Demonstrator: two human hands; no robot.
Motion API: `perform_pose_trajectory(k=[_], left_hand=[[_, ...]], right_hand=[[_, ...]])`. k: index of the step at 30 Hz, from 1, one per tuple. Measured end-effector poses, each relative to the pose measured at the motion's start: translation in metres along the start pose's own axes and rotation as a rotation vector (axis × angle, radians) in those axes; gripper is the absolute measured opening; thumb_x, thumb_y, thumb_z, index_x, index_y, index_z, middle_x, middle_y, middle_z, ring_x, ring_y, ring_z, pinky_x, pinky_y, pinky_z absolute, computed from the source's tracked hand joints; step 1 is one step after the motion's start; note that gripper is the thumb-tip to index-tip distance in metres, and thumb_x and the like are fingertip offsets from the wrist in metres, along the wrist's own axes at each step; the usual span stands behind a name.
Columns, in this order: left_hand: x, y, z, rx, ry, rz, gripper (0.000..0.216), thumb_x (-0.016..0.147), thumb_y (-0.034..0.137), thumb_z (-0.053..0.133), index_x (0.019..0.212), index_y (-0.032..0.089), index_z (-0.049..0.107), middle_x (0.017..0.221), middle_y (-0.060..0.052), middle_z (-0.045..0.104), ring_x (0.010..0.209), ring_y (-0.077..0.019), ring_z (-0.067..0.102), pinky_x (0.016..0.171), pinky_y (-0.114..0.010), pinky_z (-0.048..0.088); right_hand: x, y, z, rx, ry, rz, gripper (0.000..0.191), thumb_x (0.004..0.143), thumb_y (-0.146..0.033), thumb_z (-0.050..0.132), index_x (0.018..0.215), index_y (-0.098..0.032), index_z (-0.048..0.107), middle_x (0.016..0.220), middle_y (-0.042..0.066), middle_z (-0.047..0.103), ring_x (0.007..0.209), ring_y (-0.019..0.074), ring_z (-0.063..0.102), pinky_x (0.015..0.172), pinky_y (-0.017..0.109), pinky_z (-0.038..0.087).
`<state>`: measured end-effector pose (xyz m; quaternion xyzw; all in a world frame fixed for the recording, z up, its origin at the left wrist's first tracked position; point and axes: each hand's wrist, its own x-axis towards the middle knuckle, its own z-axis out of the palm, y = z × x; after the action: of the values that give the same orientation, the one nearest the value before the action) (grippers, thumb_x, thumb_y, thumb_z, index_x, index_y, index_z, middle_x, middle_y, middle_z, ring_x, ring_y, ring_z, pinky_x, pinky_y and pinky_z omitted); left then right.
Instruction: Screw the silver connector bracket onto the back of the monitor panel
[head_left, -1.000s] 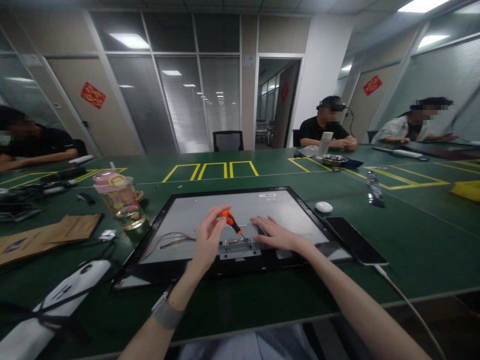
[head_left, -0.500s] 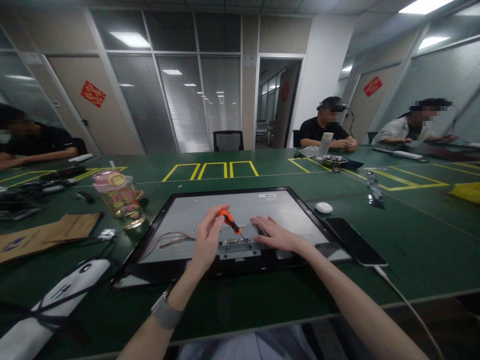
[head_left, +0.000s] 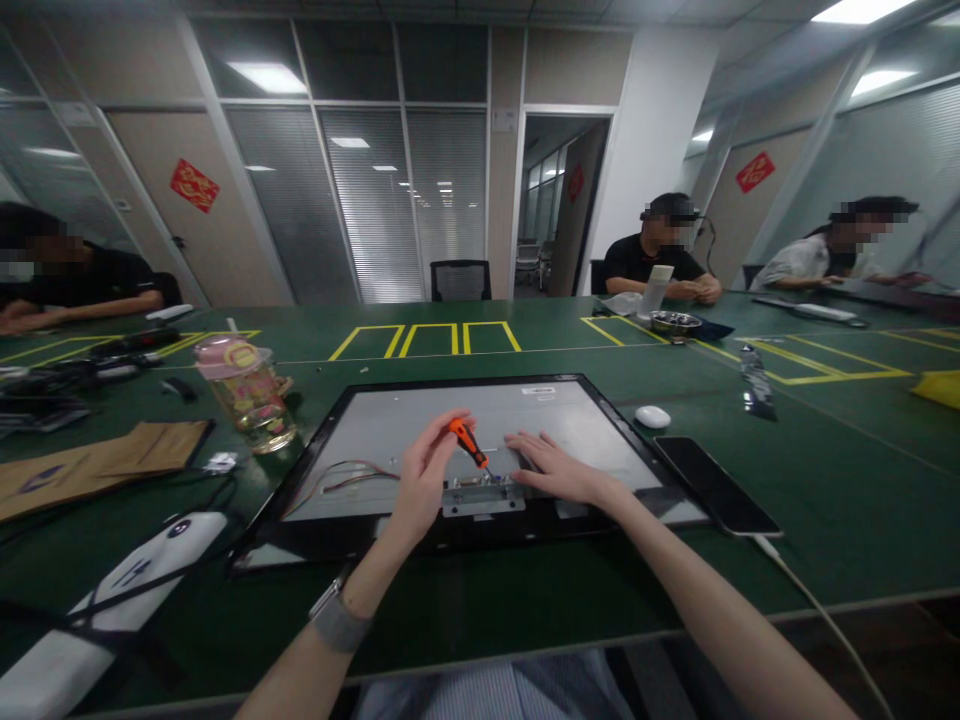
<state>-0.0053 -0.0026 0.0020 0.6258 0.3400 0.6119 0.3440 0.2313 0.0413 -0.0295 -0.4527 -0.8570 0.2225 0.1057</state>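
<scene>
A flat monitor panel (head_left: 570, 410) lies face down on the green table (head_left: 525, 590), its grey metal back up. My left hand (head_left: 424, 478) pinches a small orange-handled screwdriver (head_left: 466, 440), tip down on a metal bracket (head_left: 484, 492) near the panel's front edge. My right hand (head_left: 551, 465) lies flat on the panel just right of the bracket, fingers spread. Thin coloured wires (head_left: 345, 478) run across the panel to the left of my left hand.
A black phone (head_left: 716, 487) with a white cable lies right of the panel, a white mouse-like object (head_left: 652, 416) behind it. A pink-lidded jar (head_left: 244, 395), brown paper bag (head_left: 97, 460) and white case (head_left: 112, 590) sit left. Three people sit around the table.
The view has shifted slightly. My left hand has kept the screwdriver on the bracket with small turns; my right hand has stayed flat on the panel.
</scene>
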Motion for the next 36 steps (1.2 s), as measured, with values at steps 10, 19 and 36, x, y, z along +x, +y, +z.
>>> perform_pose_trajectory(k=[10, 19, 36], left_hand=[[-0.001, -0.002, 0.002, 0.194, 0.095, 0.195, 0.019, 0.089, 0.028, 0.064, 0.104, 0.022, 0.073, 0.092, -0.004, 0.061, 0.086, -0.0153, 0.062, 0.081, -0.028, 0.052], [-0.007, 0.002, 0.004, 0.088, -0.088, 0.177, 0.027, 0.092, 0.032, 0.059, 0.114, 0.022, 0.071, 0.110, -0.009, 0.061, 0.102, -0.0201, 0.062, 0.090, -0.032, 0.051], [-0.005, 0.005, 0.004, 0.048, -0.020, 0.165, 0.025, 0.092, 0.038, 0.060, 0.100, 0.020, 0.075, 0.099, -0.007, 0.061, 0.093, -0.0183, 0.060, 0.083, -0.029, 0.051]], right_hand=[[0.000, 0.000, 0.000, 0.000, -0.007, 0.001, 0.066, 0.096, -0.057, 0.043, 0.150, -0.019, 0.039, 0.160, 0.013, 0.033, 0.151, 0.0310, 0.022, 0.122, 0.055, 0.005], [-0.002, -0.001, -0.001, 0.002, -0.014, -0.007, 0.067, 0.096, -0.057, 0.042, 0.150, -0.017, 0.038, 0.160, 0.014, 0.032, 0.151, 0.0306, 0.021, 0.122, 0.055, 0.005], [-0.001, -0.001, -0.002, 0.008, -0.016, -0.004, 0.066, 0.096, -0.057, 0.043, 0.149, -0.018, 0.039, 0.161, 0.013, 0.032, 0.152, 0.0309, 0.020, 0.122, 0.056, 0.005]])
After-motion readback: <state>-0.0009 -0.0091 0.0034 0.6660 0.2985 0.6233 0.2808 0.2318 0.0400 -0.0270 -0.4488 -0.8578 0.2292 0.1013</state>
